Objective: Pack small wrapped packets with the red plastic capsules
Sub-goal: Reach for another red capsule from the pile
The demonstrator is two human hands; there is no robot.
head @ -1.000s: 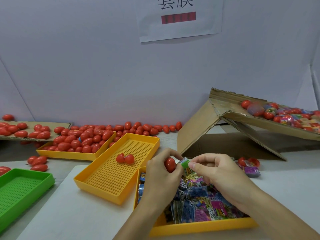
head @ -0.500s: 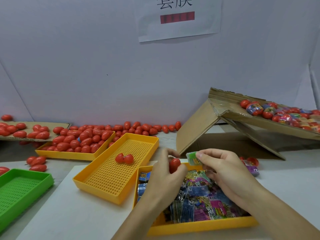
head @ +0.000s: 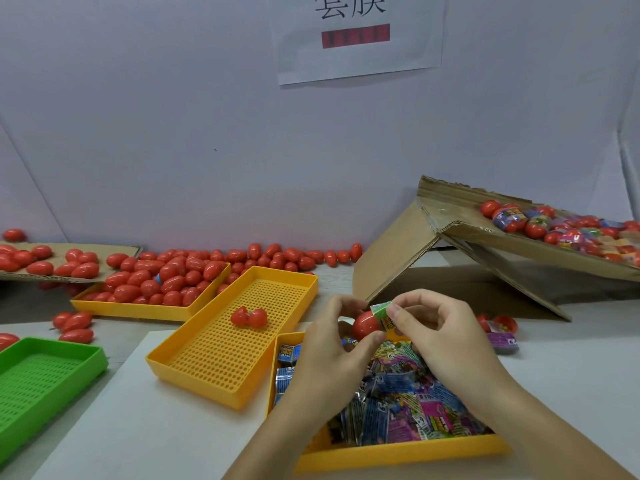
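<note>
My left hand [head: 332, 344] grips a red plastic capsule half [head: 364, 324] above the near yellow tray [head: 398, 453], which is full of small wrapped packets [head: 408, 407]. My right hand [head: 440, 327] pinches a green wrapped packet [head: 382, 315] whose end sits against the capsule's open mouth. An opened red capsule [head: 248, 317] lies in the perforated yellow tray [head: 221, 368] to the left.
A yellow tray [head: 138, 308] heaped with red capsules stands at back left, with loose capsules [head: 287, 256] along the wall. A green tray [head: 38, 379] is at far left. A tilted cardboard box [head: 460, 258] at right holds packed capsules [head: 540, 223]. A capsule and purple packet [head: 500, 336] lie beside my right hand.
My right hand lifted the green packet out of the packet tray and brought it to the capsule half in my left hand. Both hands rose slightly.
</note>
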